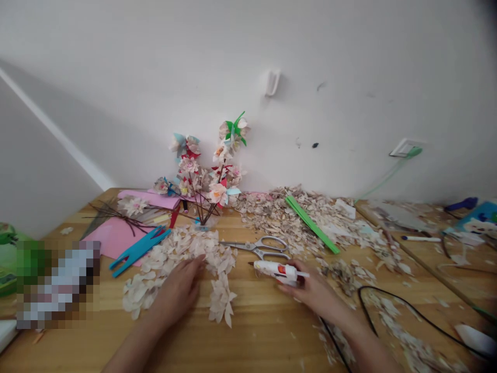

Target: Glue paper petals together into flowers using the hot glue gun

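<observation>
Head view: left hand (179, 290) flat, fingers spread open on pale petal pile (182, 259); right hand (312, 290) gripping white glue gun (276, 269), nozzle leftward, scissors (258, 247) just beyond.

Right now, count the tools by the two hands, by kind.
scissors: 1
glue gun: 1, gripped in the right hand
Total: 2
The left hand holds no tool and lies flat on the paper petals.
</observation>
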`<state>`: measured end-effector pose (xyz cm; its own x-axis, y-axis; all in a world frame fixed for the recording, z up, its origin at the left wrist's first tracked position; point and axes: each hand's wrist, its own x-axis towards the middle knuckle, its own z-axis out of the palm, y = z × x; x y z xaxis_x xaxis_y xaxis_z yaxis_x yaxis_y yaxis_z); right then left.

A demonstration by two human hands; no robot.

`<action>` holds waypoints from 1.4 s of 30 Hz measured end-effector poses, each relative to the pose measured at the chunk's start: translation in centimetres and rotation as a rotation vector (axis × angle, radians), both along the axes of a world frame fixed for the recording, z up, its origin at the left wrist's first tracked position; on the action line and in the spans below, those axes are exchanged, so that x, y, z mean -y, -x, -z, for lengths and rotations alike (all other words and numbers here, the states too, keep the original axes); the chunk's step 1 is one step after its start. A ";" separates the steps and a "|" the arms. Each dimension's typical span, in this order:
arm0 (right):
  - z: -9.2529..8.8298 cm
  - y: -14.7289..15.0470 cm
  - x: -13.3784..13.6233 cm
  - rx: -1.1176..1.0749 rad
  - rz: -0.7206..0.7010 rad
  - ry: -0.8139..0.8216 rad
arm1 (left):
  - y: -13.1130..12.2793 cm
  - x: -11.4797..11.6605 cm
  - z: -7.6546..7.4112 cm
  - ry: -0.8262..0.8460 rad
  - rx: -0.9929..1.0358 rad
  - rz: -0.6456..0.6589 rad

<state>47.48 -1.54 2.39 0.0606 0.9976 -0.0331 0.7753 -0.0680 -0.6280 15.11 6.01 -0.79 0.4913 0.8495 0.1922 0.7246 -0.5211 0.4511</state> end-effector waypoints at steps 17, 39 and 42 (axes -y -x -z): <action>3.5 1.2 -0.9 -0.176 0.101 -0.030 | 0.6 -1.0 -1.0 -0.013 0.119 -0.280; 3.2 1.6 -0.7 -0.391 0.202 0.068 | 2.2 -5.1 -2.0 -0.146 -0.059 -0.276; 3.2 1.7 -0.7 -0.397 0.199 0.058 | 1.8 -5.1 -2.0 -0.101 -0.067 -0.330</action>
<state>45.81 -0.82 -0.83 0.2229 0.9636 -0.1479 0.4428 -0.2352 -0.8652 13.27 11.09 1.20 0.2077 0.9430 0.2599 0.8877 -0.2934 0.3550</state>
